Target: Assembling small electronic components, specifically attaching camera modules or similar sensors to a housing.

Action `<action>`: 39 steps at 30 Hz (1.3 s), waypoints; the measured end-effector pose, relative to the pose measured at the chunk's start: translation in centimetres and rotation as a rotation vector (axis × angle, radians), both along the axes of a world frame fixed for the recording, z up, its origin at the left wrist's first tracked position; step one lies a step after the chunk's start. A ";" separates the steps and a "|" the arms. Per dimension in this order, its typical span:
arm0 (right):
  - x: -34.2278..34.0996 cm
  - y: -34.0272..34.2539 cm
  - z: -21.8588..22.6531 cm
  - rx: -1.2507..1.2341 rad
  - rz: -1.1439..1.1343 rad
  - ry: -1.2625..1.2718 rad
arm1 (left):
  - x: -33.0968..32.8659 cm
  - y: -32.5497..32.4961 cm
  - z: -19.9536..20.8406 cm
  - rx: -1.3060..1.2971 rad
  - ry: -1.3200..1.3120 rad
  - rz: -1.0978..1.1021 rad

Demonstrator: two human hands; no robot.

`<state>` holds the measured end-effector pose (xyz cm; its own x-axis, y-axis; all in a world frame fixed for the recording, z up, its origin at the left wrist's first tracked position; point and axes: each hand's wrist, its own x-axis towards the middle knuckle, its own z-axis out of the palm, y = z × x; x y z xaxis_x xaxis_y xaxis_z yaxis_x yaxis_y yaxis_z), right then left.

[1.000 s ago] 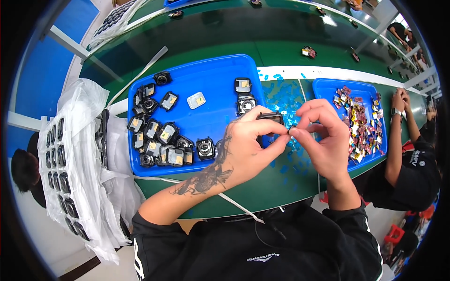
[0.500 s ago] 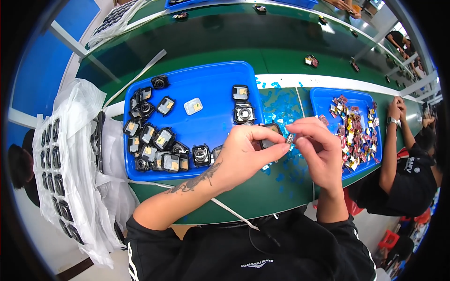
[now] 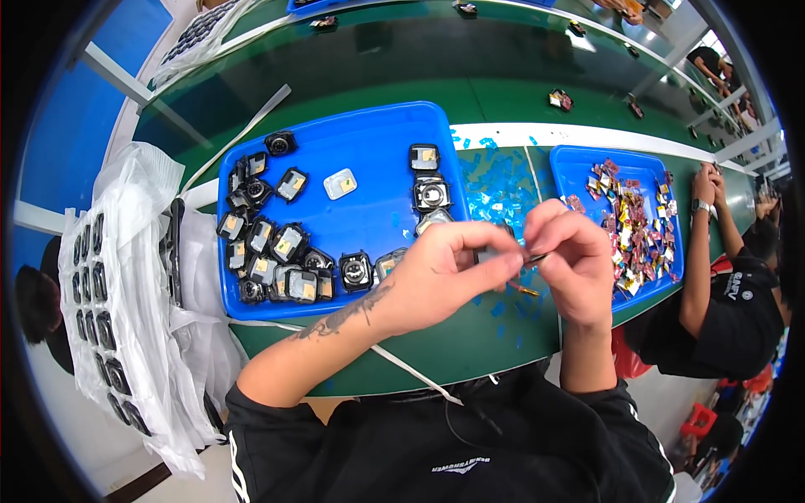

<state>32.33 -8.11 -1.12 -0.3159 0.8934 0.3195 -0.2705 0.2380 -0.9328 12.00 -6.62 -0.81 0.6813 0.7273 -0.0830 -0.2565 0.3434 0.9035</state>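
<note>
My left hand [image 3: 457, 272] is closed, thumb and fingers pinching a dark watch case [image 3: 508, 229] that mostly hides behind them. Facing it, my right hand [image 3: 577, 264] pinches a small dark piece [image 3: 537, 258], too small to make out further. The fingertips of both hands nearly meet there. A thin strip with a gold-coloured end [image 3: 525, 290] hangs just below the fingers. Behind my left hand lies a blue tray [image 3: 381, 138] with several black watch cases [image 3: 290, 241] and one loose pale square piece [image 3: 340, 184].
Blue film scraps [image 3: 496, 180] litter the green table [image 3: 377, 369] between the trays. A second blue tray [image 3: 566, 168] at right holds a heap of small circuit parts [image 3: 633, 226]. White wrapped packing with watch cases [image 3: 142, 335] stands at left. A co-worker's hands [image 3: 708, 184] are at far right.
The watch case, its face visible before, has turned and sunk behind my left fingers. My right hand has shifted slightly, and the gold-ended strip now shows below.
</note>
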 end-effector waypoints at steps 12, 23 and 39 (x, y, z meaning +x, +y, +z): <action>-2.4 -0.5 2.8 0.211 -0.431 -0.603 | -0.1 -0.1 0.6 0.337 0.160 0.296; -3.3 -0.2 3.4 0.319 -0.469 -0.721 | 0.0 0.0 0.5 0.363 0.105 0.187; -2.8 0.8 3.3 0.202 -0.443 -0.741 | 0.0 -0.1 0.5 0.304 0.146 0.182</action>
